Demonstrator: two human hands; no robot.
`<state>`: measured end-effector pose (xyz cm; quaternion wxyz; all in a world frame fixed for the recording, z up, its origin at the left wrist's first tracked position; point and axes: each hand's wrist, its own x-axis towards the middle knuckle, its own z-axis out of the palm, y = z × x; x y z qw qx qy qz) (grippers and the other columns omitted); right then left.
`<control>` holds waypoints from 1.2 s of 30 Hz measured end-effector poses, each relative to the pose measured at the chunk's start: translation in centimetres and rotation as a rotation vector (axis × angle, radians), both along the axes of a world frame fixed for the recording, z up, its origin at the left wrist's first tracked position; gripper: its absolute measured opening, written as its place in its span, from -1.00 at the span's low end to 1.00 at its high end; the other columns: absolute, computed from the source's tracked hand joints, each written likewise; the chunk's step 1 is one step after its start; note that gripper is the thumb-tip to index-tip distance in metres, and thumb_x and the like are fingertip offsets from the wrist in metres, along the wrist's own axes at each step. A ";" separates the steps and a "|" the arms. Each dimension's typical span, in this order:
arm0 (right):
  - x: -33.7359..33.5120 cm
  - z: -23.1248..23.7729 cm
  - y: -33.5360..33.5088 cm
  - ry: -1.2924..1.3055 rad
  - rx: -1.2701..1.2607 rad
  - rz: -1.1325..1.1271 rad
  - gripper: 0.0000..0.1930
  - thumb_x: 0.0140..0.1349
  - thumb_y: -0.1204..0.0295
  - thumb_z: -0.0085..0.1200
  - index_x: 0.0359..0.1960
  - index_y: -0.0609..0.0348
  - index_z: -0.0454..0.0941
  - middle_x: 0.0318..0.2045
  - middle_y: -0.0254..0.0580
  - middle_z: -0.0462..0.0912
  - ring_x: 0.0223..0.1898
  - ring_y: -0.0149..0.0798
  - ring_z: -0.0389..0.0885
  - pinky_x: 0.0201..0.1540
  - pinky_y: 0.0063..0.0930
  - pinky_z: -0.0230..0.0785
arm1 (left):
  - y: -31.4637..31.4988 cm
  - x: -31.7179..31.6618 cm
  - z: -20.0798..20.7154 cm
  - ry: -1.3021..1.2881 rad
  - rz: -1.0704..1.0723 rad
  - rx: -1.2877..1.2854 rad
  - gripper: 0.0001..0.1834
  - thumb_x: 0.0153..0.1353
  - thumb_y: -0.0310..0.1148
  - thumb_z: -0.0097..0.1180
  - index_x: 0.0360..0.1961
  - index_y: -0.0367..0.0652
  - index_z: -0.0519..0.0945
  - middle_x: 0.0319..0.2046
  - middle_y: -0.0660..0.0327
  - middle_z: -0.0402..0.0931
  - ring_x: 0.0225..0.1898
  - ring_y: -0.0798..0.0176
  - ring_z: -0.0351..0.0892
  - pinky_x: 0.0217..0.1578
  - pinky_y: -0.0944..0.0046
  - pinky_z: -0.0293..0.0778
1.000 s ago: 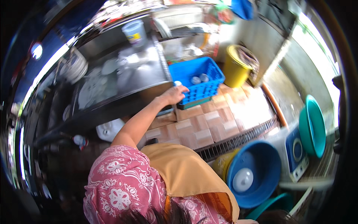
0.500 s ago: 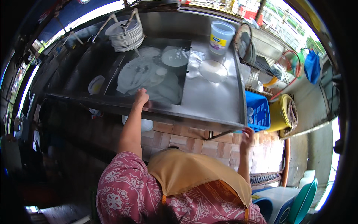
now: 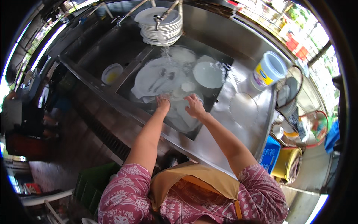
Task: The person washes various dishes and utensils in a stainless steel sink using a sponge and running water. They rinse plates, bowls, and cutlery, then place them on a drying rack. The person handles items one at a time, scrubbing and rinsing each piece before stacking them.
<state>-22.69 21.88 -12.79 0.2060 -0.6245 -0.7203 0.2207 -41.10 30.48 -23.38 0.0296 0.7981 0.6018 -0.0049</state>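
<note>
Both my hands reach into the water-filled sink (image 3: 220,100). My left hand (image 3: 163,102) dips its fingertips at the near side of the white dishes; what they touch is hard to make out. Just right of it, my right hand (image 3: 194,106) has its fingers apart and bent, over a submerged plate (image 3: 180,117). White plates (image 3: 151,76) lie under the water, with spoons (image 3: 163,72) on them. A small round white dish (image 3: 188,86) sits just beyond my hands, and a round white plate (image 3: 207,74) farther right. Water runs from the tap (image 3: 158,18) into the sink.
A tall stack of white plates (image 3: 161,31) stands behind the tap. The left basin holds a bowl with yellow remains (image 3: 112,74). On the right steel counter stands a clear bucket (image 3: 268,71); beyond its edge are a blue crate (image 3: 270,155) and a yellow barrel (image 3: 287,164).
My right hand has moved from the counter's right corner into the sink beside my left. My left hand has gone from the sink's front edge into the water. The view has turned.
</note>
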 end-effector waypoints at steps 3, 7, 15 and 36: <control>0.9 -5.3 5.8 -0.439 -0.060 0.070 -0.46 0.04 0.24 0.03 0.14 -0.10 0.32 0.20 -0.02 0.18 0.21 0.10 0.19 0.21 0.11 -0.05 | -0.1 0.5 1.4 0.132 -0.075 0.003 -0.67 0.16 -0.37 -0.12 -0.04 -0.16 0.46 -0.02 0.17 0.44 0.17 0.11 0.22 0.12 -0.10 0.11; -1.1 -6.0 9.0 -0.649 -0.201 0.222 -0.47 0.15 0.09 -0.08 0.20 -0.19 0.28 0.30 0.03 0.04 0.32 0.10 -0.03 0.27 0.13 -0.20 | -2.3 -2.0 4.4 -0.037 -0.115 -0.105 -0.74 0.13 -0.37 -0.08 -0.16 -0.17 0.52 -0.20 0.10 0.50 -0.02 0.09 0.43 0.00 -0.05 0.23; 0.0 -11.4 8.9 -0.401 0.059 0.392 -0.65 0.24 0.16 -0.18 -0.01 -0.05 0.43 0.13 0.03 0.30 0.21 0.11 0.18 0.19 -0.09 0.13 | -4.9 -4.5 10.3 -1.646 0.538 -0.757 -0.68 0.22 -0.25 -0.01 -0.09 -0.24 0.43 -0.20 0.18 0.53 -0.17 0.28 0.51 -0.14 0.25 0.39; 4.2 5.9 -1.9 1.558 -0.537 -0.093 -0.62 0.31 0.26 -0.09 0.07 0.21 0.31 -0.07 -0.22 0.47 -0.07 -0.34 0.48 0.00 -0.36 0.37 | -0.9 -5.9 16.9 -2.014 0.376 -1.186 -0.59 0.27 -0.24 -0.08 0.06 -0.24 0.33 0.07 0.02 0.32 0.07 0.01 0.33 -0.01 -0.06 0.33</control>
